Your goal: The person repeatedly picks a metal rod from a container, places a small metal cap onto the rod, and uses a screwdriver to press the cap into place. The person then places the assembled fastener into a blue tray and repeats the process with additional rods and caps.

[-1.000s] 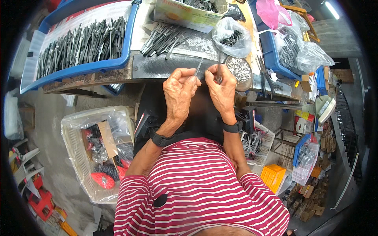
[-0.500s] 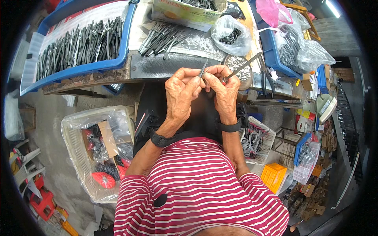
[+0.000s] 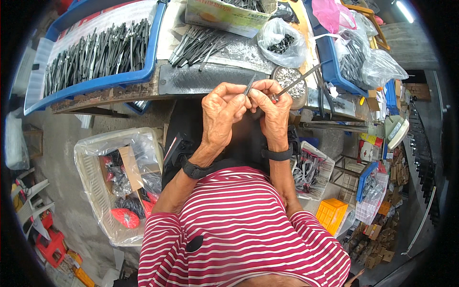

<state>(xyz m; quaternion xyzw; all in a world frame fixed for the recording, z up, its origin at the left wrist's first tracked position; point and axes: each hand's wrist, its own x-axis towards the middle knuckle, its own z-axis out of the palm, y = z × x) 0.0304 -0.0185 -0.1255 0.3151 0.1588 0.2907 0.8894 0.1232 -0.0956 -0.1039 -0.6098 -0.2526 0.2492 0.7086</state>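
My left hand (image 3: 221,112) is closed in a pinch on a thin dark pointed piece (image 3: 250,84), whose tip sticks up past the fingers. My right hand (image 3: 271,109) touches it fingertip to fingertip and is also closed. A long thin dark rod (image 3: 302,77) runs out of the right hand toward the upper right. A small bit of red shows between the right fingers; what it belongs to is hidden. Both hands are held before the table's front edge. Beyond them, a pile of thin black strips (image 3: 196,46) lies on the table (image 3: 239,55).
A round tin of small metal parts (image 3: 290,79) stands right of my hands, below a clear bag of black pieces (image 3: 282,43). Blue trays hold strips at left (image 3: 152,57) and right (image 3: 330,52). A printed box (image 3: 224,21) stands behind. A lined crate (image 3: 88,182) sits lower left.
The pointed piece's tip and the rod's far end have shifted slightly to the right. Both hands keep almost the same place and grip.
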